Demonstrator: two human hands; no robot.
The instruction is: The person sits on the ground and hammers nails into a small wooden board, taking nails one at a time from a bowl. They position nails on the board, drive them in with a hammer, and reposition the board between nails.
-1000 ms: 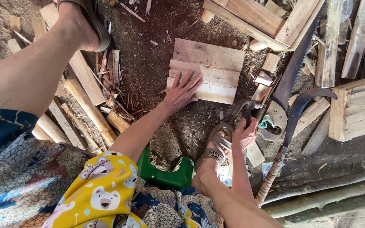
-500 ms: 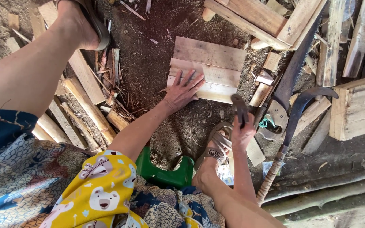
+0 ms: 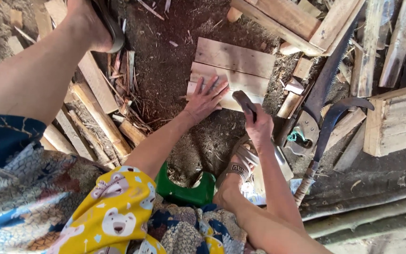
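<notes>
Bare, dark earth strewn with chips and offcuts fills the frame, with split sticks piled at the left and planks across the top right. At centre lie the boards (image 3: 231,70), three short pale pieces set edge to edge on the ground. The left hand (image 3: 205,99) lies flat on the nearest one, fingers (image 3: 218,88) spread and released, pressing rather than gripping. The right hand (image 3: 258,127) is clenched round a dark tool (image 3: 246,101), likely a hammer, though its head cannot be told for sure. A second ago that hand sat lower and further right, down by the sandalled foot (image 3: 240,162); now it is raised, with the tool's end over the near edge of the boards, just beside the left fingertips, so the work looks to be at the point of striking while the boards have stayed put. To the right lie one handsaw (image 3: 327,80) and one curved sickle (image 3: 327,124), well apart from both hands. One green stool (image 3: 184,190) shows at lower centre, and one wooden crate (image 3: 398,117) sits at the right edge.
</notes>
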